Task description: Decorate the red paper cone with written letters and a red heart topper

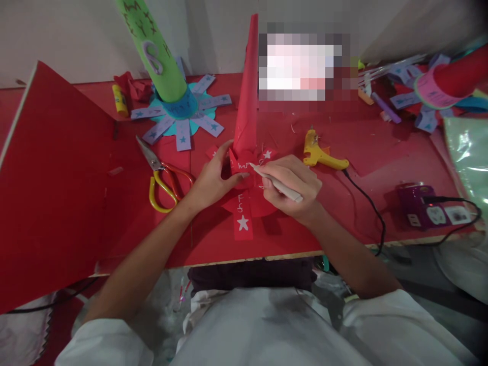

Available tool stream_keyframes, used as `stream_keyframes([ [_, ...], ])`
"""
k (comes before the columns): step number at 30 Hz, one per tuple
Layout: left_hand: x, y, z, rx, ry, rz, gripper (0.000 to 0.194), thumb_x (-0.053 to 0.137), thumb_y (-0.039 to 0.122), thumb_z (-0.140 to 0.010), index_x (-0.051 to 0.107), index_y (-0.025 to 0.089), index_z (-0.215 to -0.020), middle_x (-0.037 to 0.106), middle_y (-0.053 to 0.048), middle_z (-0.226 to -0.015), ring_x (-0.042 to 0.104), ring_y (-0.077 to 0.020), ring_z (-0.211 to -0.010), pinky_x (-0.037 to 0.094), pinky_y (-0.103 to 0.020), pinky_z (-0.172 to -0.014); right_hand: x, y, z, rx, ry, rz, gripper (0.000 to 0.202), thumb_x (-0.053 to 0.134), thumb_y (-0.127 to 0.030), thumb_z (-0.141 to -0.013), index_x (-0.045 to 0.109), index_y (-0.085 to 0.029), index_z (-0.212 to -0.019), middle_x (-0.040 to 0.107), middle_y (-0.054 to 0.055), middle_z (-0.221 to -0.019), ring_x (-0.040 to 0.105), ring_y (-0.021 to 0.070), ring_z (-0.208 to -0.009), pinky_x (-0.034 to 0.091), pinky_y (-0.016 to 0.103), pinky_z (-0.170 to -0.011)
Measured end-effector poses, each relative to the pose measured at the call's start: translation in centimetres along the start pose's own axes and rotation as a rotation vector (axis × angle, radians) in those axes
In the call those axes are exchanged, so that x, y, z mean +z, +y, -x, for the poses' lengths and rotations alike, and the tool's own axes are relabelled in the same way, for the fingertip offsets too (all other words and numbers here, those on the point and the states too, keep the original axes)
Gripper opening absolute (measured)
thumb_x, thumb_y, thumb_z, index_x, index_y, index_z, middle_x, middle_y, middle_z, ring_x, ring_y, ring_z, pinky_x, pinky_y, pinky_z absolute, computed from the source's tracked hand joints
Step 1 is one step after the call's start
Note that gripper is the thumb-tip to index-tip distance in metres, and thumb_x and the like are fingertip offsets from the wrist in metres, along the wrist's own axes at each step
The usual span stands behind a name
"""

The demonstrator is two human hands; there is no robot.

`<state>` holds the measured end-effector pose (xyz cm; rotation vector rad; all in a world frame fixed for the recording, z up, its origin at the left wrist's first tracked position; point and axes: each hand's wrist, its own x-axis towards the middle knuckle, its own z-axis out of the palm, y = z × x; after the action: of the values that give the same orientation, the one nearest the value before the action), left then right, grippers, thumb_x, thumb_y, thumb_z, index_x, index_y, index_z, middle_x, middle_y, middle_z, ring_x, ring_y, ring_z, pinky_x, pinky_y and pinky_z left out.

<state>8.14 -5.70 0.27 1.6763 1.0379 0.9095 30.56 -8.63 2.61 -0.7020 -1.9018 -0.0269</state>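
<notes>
- Red counter (pixel 366 147), paper craft (pixel 247 112) near front edge.
- Left grip (pixel 212 181): thumb and fingers apart, touching craft.
- Right grip (pixel 299 183): clamped on white marker (pixel 281 187), tip beside lettering "ha" (pixel 242 165).

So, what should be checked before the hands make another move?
1. White pen gripped: ok, held in the right hand.
2. Pen tip at the writing: ok, it is at the white letters on the red paper band.
3. Left hand bracing the work: ok, thumb and forefinger are spread against the red paper.
4. Scissors clear of the writing: ok, lying left of it.
5. Yellow glue gun apart from the right hand: ok, lying beyond it.
6. Glue gun cool: cannot tell.
</notes>
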Motion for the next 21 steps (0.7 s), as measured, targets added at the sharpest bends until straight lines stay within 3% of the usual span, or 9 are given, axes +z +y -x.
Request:
stream_keyframes([
  [12,-0.08,-0.22,0.11,0.003,0.005,-0.023,0.085,0.085,0.056,-0.089,0.046,0.031,-0.160,0.071,-0.012,-0.147,0.072,-0.0347,-0.131,0.057,-0.057,-0.116,-0.01,-0.15,-0.20,0.016,-0.006,-0.030,0.031,0.067,-0.012,-0.096,0.072,-0.026,-0.123,0.083,0.004,-0.096,0.078,0.0214,-0.081,0.067,0.036,-0.076],
  [21,-0.08,0.12,0.06,0.002,0.013,-0.038,0.085,0.083,0.060,-0.090,0.046,0.026,-0.158,0.069,-0.014,-0.150,0.070,-0.0349,-0.135,0.057,-0.055,-0.116,-0.25,-0.25,-0.22,0.040,-0.021,0.008,0.026,0.065,-0.014,-0.097,0.073,-0.029,-0.117,0.083,0.003,-0.093,0.078,0.0221,-0.077,0.066,0.037,-0.071],
])
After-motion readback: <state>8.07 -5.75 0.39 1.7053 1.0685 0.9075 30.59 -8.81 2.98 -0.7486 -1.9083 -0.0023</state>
